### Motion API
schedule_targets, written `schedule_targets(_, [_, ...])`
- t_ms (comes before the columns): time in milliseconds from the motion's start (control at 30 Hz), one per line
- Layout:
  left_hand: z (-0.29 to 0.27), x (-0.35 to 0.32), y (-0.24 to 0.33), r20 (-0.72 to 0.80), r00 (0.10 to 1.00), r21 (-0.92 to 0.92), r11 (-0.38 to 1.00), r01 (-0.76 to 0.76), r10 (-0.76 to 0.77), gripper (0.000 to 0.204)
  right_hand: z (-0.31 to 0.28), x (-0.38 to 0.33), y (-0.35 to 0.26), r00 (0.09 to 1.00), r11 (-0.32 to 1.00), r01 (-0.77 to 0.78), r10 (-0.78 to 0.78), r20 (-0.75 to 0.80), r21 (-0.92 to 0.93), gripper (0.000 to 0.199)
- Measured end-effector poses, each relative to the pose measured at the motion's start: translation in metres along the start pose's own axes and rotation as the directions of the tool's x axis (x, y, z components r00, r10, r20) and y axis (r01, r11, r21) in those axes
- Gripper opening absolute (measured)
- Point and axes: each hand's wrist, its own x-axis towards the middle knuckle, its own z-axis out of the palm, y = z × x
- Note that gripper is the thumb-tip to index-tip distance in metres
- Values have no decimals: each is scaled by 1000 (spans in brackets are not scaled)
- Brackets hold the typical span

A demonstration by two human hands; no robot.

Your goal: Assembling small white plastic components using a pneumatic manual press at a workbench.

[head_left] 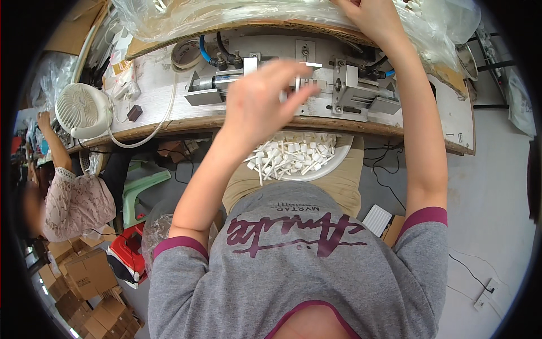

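Note:
My left hand (261, 97), blurred by motion, is over the middle of a metal clamping fixture (353, 87) on the bench. Its thumb is apart from the forefinger. A small white piece (313, 65) shows by the forefinger's tip; I cannot tell whether the hand holds it. My right hand (370, 17) reaches to the far edge of the view, by a clear plastic bag (432, 39) of small white parts. Its fingers are mostly cut off. On my lap sits a white bowl (339, 161) heaped with small white-headed sticks (291, 155).
A white fan (83, 110) and a tape roll (186, 55) stand on the bench's left part. Blue and black hoses run to the fixture. At the left are another person (79, 198), a green stool (138, 192) and cardboard boxes (93, 274).

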Motion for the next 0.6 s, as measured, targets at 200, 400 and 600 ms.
schedule_targets(200, [12,102,-30,-313,936,178,978,-107,160,20,13,7,5,994,993,110,-110,-7,49,20])
schedule_targets(400, [14,112,-32,-189,977,136,988,-70,95,23,12,12,23,999,1000,-13,13,36,8,16])
schedule_targets(600, [11,117,-37,-90,995,-101,995,27,-36,16,16,22,36,941,939,-313,287,177,141,16])
